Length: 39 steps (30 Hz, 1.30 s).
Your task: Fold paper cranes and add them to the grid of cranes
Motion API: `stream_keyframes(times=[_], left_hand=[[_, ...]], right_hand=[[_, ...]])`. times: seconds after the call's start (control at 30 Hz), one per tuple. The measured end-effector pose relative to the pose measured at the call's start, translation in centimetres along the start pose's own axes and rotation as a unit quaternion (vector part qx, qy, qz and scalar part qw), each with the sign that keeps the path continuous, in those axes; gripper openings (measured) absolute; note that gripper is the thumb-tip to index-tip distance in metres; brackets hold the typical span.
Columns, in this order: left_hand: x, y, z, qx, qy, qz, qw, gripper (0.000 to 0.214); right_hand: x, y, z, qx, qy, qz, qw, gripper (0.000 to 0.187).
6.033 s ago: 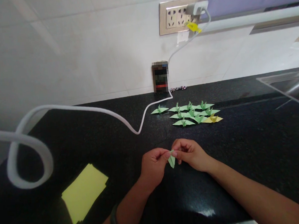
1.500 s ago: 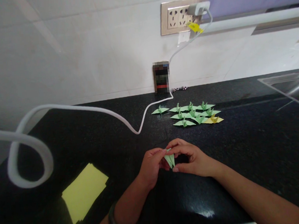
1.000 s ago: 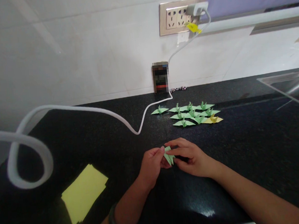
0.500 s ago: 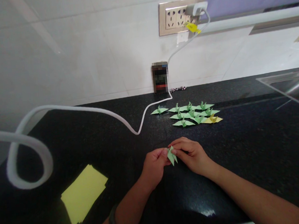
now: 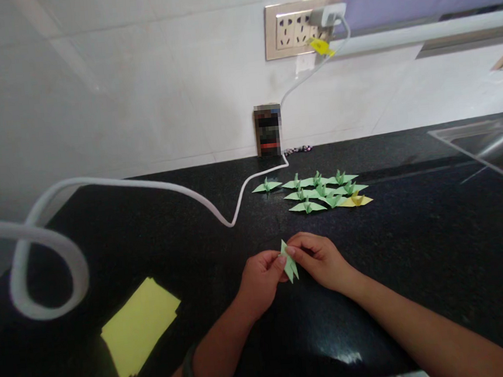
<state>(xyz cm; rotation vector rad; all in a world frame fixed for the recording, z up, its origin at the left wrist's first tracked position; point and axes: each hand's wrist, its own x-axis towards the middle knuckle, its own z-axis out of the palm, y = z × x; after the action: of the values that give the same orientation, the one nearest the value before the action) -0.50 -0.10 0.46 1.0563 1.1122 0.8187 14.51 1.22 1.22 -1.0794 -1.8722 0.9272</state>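
Note:
Both hands meet over the black countertop (image 5: 414,239) near its front edge. My left hand (image 5: 259,279) and my right hand (image 5: 319,259) each pinch a small folded green paper piece (image 5: 288,261), which stands upright between the fingertips with its narrow points up and down. Farther back lie several finished green paper cranes (image 5: 313,192) in rows, with one yellow crane (image 5: 357,200) at their right end.
A stack of yellow paper squares (image 5: 136,327) lies at the front left. A white cable (image 5: 167,187) loops across the counter up to a wall socket (image 5: 294,29). A small dark device (image 5: 268,129) leans on the wall. A steel sink (image 5: 489,144) is at the right.
The folded green piece has been turned and worked between my fingertips; it now stands more upright. Both hands have stayed in the same spot.

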Motion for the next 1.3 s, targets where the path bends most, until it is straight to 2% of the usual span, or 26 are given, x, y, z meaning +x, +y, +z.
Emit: stream_keyframes(times=[0.33,0.57,0.73,0.9,1.0,1.1,1.17,1.3], left_hand=[[0.2,-0.4,-0.4,0.001,0.026,0.017,0.999,0.029],[0.1,-0.3,-0.3,0.031,0.042,0.023,0.998,0.030],[0.2,-0.5,-0.3,0.045,0.047,0.016,0.998,0.030],[0.3,-0.5,-0.3,0.001,0.049,0.007,0.999,0.029],[0.3,-0.4,-0.4,-0.052,0.057,0.004,0.997,0.028],[0.3,-0.5,-0.6,-0.078,0.072,0.010,0.994,0.026],[0.4,-0.5,-0.7,-0.084,0.073,0.007,0.994,0.025],[0.5,-0.2,-0.8,-0.083,0.053,-0.010,0.995,0.025]], right_hand=[[-0.2,0.2,-0.2,-0.024,0.003,-0.025,0.999,0.008],[-0.2,0.4,0.5,0.015,0.025,0.045,0.999,0.009],[-0.3,1.0,0.9,0.016,0.018,0.100,0.995,0.013],[-0.5,1.2,1.0,0.040,0.026,0.115,0.992,0.005],[-0.4,0.7,0.6,0.046,0.042,0.058,0.996,0.018],[-0.3,0.1,0.1,-0.008,0.010,-0.053,0.998,0.027],[-0.2,0.0,-0.1,-0.046,-0.007,-0.103,0.994,0.030],[-0.2,0.4,-0.1,-0.090,-0.016,-0.137,0.986,0.029]])
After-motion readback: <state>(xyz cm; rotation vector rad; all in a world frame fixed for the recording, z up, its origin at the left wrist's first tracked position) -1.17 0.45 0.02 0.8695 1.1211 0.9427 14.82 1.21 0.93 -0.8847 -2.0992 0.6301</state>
